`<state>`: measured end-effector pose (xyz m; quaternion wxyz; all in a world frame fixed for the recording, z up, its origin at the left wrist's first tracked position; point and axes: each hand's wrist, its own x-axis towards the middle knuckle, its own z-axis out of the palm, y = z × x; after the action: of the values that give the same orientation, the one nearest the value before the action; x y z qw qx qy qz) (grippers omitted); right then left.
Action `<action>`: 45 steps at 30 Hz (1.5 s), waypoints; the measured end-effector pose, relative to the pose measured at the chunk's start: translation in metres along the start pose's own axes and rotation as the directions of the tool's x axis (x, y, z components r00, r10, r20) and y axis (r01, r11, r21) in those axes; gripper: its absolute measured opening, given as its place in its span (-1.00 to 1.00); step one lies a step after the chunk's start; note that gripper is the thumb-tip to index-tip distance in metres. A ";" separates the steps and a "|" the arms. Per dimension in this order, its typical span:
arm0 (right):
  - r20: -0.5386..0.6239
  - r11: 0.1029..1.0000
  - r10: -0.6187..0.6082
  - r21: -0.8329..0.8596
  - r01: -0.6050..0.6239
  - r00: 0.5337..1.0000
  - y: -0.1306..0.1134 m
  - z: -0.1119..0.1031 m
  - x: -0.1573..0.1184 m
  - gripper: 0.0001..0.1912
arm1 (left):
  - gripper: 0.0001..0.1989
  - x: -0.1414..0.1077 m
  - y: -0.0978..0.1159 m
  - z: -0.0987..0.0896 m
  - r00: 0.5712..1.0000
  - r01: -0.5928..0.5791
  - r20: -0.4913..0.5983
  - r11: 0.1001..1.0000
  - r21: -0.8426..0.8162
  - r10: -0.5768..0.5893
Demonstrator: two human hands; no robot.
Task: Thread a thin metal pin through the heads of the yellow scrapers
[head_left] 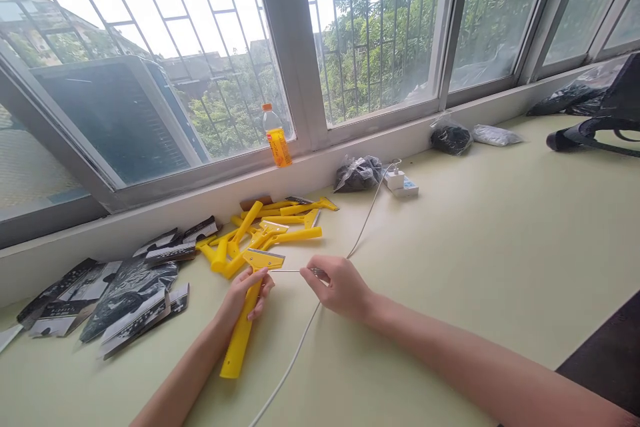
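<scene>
My left hand [249,293] is wrapped round the yellow scraper [238,341] just below its head, which carries a metal blade edge at the top. The handle slants down toward the front. My right hand [337,285] is closed on a thin metal rod [286,271] that runs left to the scraper's neck, beside my left thumb. Whatever handle the rod has is mostly hidden in my right fingers. Behind my hands lies a pile of several yellow scrapers [295,235] on the pale green table [450,267].
Black and white packets [135,320] lie at the left. A white cable [295,355] passes under my right hand to a charger [395,179]. An orange drink bottle [279,140] stands on the window ledge; bagged black items [358,173] sit near it.
</scene>
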<state>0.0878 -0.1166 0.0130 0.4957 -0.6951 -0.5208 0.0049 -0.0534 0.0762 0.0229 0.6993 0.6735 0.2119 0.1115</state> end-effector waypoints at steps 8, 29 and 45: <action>-0.045 0.989 0.078 0.127 -0.072 0.996 0.007 -0.004 0.004 -0.74 | -0.45 0.007 0.002 -0.010 0.993 0.111 0.048 0.994 -0.009 -0.111; 0.115 0.999 0.027 -0.034 -0.023 0.993 0.013 0.011 0.004 -0.85 | -0.40 0.007 -0.006 -0.026 0.934 0.255 0.321 0.920 -0.298 -0.155; 0.074 0.998 0.057 0.012 -0.058 0.996 0.016 0.011 0.006 -0.83 | -0.58 0.002 0.001 -0.014 0.955 0.224 0.239 0.957 -0.185 -0.178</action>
<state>0.0963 -0.1039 -0.0005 0.4809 -0.7056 -0.5182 0.0486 -0.0580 0.0896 0.0236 0.7934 0.5787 0.1880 -0.0140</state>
